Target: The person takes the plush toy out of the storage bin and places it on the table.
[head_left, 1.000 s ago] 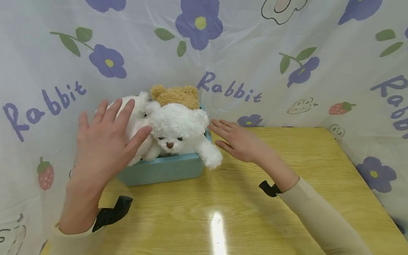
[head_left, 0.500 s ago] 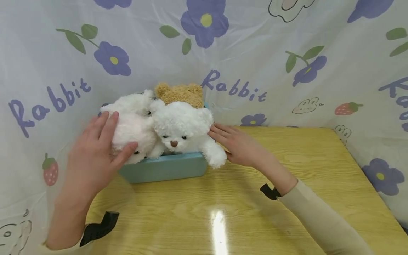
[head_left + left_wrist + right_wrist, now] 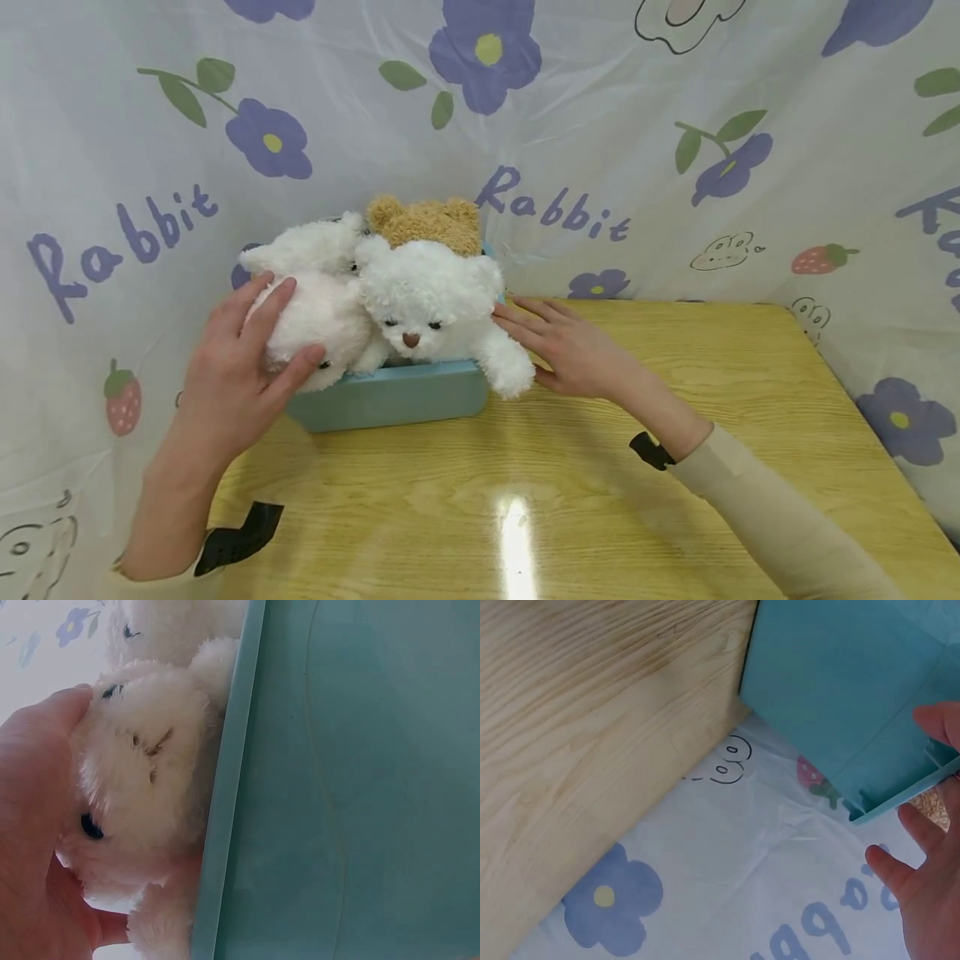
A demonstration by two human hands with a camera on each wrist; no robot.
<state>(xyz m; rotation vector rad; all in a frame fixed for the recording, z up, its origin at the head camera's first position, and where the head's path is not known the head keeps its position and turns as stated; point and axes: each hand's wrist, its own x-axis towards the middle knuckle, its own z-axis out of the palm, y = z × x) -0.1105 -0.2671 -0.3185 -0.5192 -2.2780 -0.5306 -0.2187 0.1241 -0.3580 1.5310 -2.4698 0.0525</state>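
Four plush toys are visible in a blue-green box [image 3: 397,396], which stands on the desk [image 3: 420,500] close to the printed cloth [image 3: 600,71]. The pale pink plush [image 3: 322,312] sits at the front left, its face toward the front wall. The white bear [image 3: 427,287] is beside it at the front right, face forward, with one foreleg [image 3: 508,367] hanging out past the front right corner. Behind them are a second white plush [image 3: 307,246] and a tan plush [image 3: 435,229], of which only the upper part shows.

The left hand [image 3: 234,367] grips the head of the pale pink plush, thumb on one side and fingers curved round the other. The right hand [image 3: 573,343] has its fingers extended and parted at the right side of the box. The box rim passes between its thumb and fingers in the right wrist view; firm contact with the white bear cannot be confirmed.

In my judgement, the step in hand is settling and steadying toys that are already inside the box. The next move appears to call for gentle downward and inward pressure from the left hand, the right hand bracing the side. The overhanging foreleg would need tucking inside; hard pressing could push a neighbouring toy upward.
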